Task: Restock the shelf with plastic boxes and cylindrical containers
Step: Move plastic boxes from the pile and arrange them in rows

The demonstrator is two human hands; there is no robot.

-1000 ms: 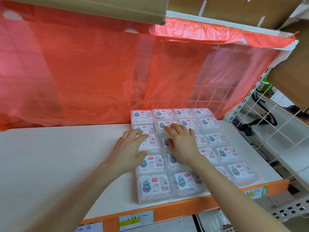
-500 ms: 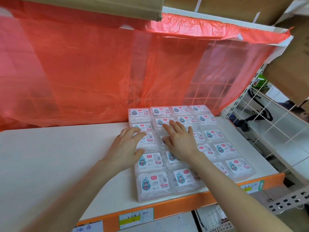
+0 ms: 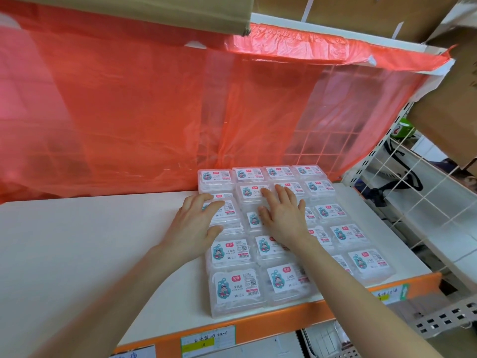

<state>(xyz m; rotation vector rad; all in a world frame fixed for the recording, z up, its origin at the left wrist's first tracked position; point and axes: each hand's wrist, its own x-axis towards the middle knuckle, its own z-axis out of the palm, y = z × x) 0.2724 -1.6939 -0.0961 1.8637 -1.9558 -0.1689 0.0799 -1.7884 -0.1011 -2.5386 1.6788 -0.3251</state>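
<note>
Several clear plastic boxes [image 3: 235,288] with white and teal labels lie flat in rows on the right half of the white shelf [image 3: 77,241]. My left hand [image 3: 196,226] rests with spread fingers on the boxes of the left column, its thumb at their left side. My right hand [image 3: 282,218] lies flat, fingers straight, on the boxes in the middle of the block. Neither hand grips a box. No cylindrical containers are in view.
A red translucent plastic sheet [image 3: 154,112] hangs behind the shelf over a wire grid. An orange front rail [image 3: 284,324] with paper price tags edges the shelf. Cardboard boxes [image 3: 444,120] sit above and to the right. A white wire rack [image 3: 418,202] stands on the right.
Both hands stayed flat on the boxes and slid slightly toward the back of the shelf; the camera view shifted a little.
</note>
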